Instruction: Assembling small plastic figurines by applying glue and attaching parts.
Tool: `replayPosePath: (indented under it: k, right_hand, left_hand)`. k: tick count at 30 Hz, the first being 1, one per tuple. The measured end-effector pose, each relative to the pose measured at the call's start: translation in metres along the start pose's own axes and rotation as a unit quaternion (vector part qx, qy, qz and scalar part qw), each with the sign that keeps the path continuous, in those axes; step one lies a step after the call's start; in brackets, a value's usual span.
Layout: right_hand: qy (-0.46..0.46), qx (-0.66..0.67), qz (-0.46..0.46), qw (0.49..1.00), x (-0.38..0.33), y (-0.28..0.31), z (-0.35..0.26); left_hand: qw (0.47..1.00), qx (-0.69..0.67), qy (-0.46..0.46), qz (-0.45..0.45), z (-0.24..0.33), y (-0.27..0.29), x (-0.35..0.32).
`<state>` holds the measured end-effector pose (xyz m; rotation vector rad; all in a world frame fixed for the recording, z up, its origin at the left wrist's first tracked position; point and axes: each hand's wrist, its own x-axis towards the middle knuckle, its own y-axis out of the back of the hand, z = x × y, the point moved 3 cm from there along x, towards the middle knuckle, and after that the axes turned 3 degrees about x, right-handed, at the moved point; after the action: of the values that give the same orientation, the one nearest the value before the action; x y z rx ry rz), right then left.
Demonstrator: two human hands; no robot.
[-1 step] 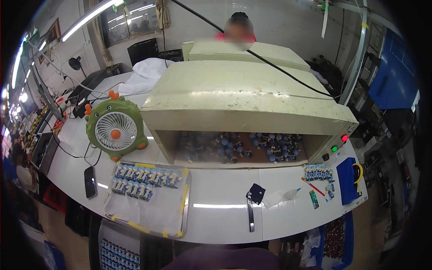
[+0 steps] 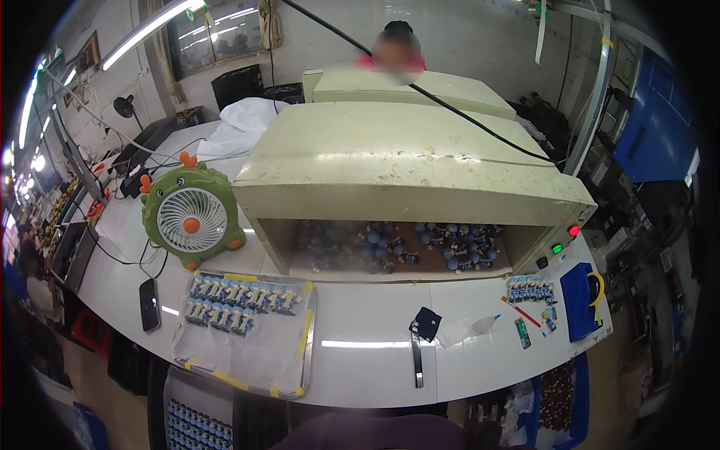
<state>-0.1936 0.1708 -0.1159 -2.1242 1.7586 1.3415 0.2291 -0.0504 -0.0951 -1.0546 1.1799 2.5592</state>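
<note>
Neither my left hand nor my right hand shows; only dark purple clothing [image 2: 375,433] is at the lower edge. On the white table [image 2: 360,375], a paper-lined tray [image 2: 247,360] with yellow tape on its rim stands at the left. Two rows of small blue-and-cream figurines [image 2: 225,315] lie at its far end. Near the table's middle lies a black flat piece [image 2: 427,324] beside a dark metal strip [image 2: 418,364]. More blue-headed figurines [image 2: 465,247] sit inside the open front of a cream machine housing [image 2: 405,146]. At the right another small group of figurines [image 2: 530,289] lies together.
A green fan [image 2: 190,215] and a phone [image 2: 150,305] are at the left. At the right are a red stick [image 2: 526,312], a green tube-like item [image 2: 523,333], a small bottle [image 2: 486,324] and a blue bin [image 2: 580,300]. A person [image 2: 397,52] is behind the machine.
</note>
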Motion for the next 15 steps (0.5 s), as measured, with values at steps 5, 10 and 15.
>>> replayPosePath:
  k: [5,10,15]
  right_hand:
    - [-0.027,-0.007,0.010,1.000,-0.009,0.000,0.011]
    - [-0.055,-0.015,0.049,0.997,-0.016,0.029,0.030]
    - [-0.062,0.030,0.031,0.997,0.001,-0.021,0.023]
  left_hand:
    - [0.999,0.013,-0.026,-0.017,-0.009,-0.005,0.025]
    - [0.996,0.048,-0.069,-0.019,-0.012,0.020,0.086]
    - [0.992,0.079,-0.057,-0.080,-0.046,0.025,0.067]
